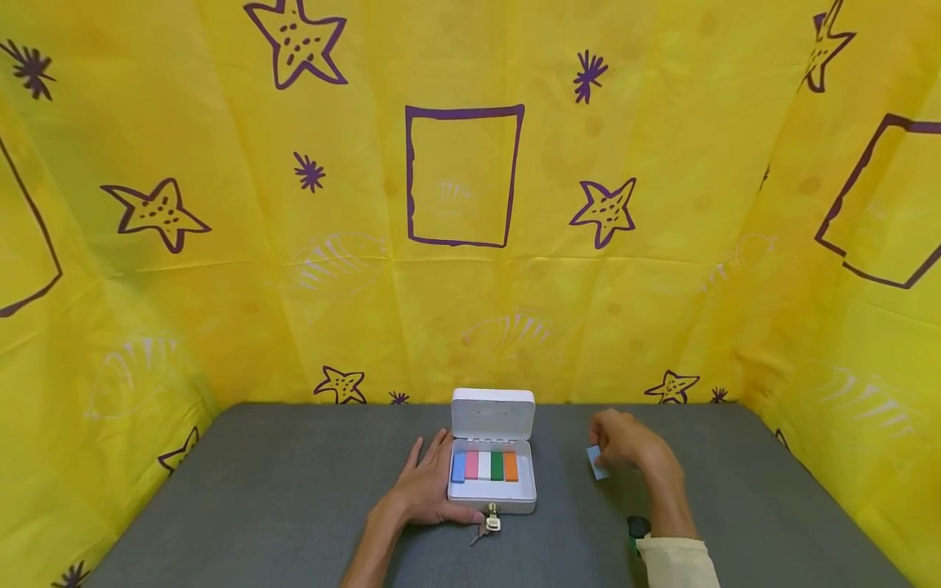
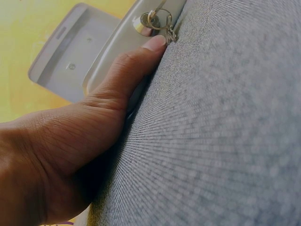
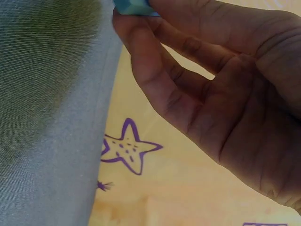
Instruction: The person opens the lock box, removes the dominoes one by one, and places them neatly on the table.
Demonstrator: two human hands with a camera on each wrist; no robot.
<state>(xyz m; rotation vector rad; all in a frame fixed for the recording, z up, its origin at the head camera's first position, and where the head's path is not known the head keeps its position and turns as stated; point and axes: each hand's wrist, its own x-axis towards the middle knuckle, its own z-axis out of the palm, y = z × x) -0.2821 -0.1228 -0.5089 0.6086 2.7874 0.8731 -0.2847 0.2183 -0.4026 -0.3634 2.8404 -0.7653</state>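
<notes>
We see a small white box (image 1: 492,487) standing open near the middle of the grey bench (image 1: 257,490), its lid (image 1: 492,413) tipped up toward the bench's far edge. Inside lies a row of five coloured blocks (image 1: 484,465), side by side: blue, pink, white, green and orange, from left to right. At the front wall of the box a lock holds a key (image 1: 491,518), with a second key hanging from it onto the bench surface.

Our left hand (image 1: 426,490) lies flat on the bench, touching the left side of the box, fingers straight and a little spread, clasping nothing. From the left wrist view we see the thumb (image 2: 136,61) stretched along the box's front edge, its tip just beside the lock and key (image 2: 149,20).

Our right hand (image 1: 625,441) is raised to the right of the box, well apart from it, toward the bench's right side. Its fingertips pinch a small light-blue block (image 1: 597,462), held above the bench. The right wrist view shows the fingers (image 3: 155,70) curled together around the block (image 3: 131,5), only a sliver of which shows at the top of that view.

A cream sleeve (image 1: 676,562) covers the right forearm near the bench's near edge. Yellow cloth (image 1: 470,204) printed with purple stars and squares walls in the bench on three sides.
</notes>
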